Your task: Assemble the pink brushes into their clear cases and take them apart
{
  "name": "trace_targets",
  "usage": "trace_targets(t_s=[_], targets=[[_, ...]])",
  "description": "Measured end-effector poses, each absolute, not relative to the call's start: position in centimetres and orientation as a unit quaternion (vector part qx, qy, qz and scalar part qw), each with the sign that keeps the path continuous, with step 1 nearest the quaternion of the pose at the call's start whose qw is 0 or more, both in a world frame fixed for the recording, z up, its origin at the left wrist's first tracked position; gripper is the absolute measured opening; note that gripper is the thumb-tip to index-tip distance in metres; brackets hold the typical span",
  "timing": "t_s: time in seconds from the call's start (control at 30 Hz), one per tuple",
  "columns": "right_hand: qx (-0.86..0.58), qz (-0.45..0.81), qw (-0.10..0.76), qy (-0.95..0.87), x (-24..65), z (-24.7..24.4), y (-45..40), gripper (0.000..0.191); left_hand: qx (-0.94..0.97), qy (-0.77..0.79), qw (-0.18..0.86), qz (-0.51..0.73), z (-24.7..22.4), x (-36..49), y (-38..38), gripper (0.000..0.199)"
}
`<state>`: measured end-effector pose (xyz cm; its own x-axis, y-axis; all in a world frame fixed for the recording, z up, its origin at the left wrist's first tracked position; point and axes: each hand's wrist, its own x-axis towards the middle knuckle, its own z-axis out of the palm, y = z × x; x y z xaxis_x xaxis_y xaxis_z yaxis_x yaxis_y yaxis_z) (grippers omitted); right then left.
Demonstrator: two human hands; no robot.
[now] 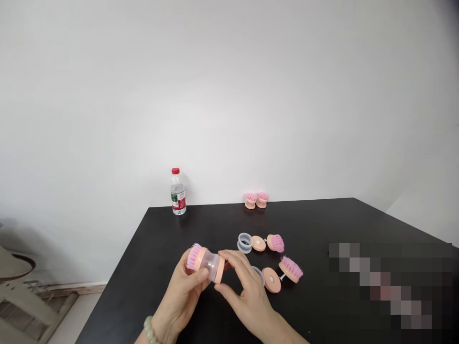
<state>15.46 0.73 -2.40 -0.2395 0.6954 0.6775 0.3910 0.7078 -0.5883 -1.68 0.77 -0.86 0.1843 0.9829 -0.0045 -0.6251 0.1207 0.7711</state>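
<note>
Background: plain pale wall (215, 95); before it, a black counter (211, 222).

Item, one brush with pink bristles and a clear middle, held tilted above the counter. Left hand (181, 289): fingers closed around the clear middle. Right hand (249, 291): thumb and fingers gripping the peach cap (220, 270) at its edges.

Item, two loose sets, near the right hand: clear ring (245, 243), peach disc (258, 243), bristle head (276, 243); second clear ring (258, 273), partly hidden, second peach disc (271, 280), second bristle head (291, 270), its stem bared.

Item, two small brushes (256, 200), side by side at the back; one bottle (178, 197), red-capped.

Risks, as judged: cap skewed by uneven pressure at its edges; smooth clear middle slipping if the left grip slackens; right hand, so near the second ring, nudging it into its disc; a dropped brush scattering the loose pieces.
</note>
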Motion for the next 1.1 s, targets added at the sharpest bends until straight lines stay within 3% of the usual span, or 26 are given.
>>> trace_targets(t_s=[1.1], targets=[[-0.357,0.103,0.526,-0.765,15.31,-3.05,0.97,0.040,0.358,0.347,0.664,0.558,-0.71,-1.39,0.55,0.045]])
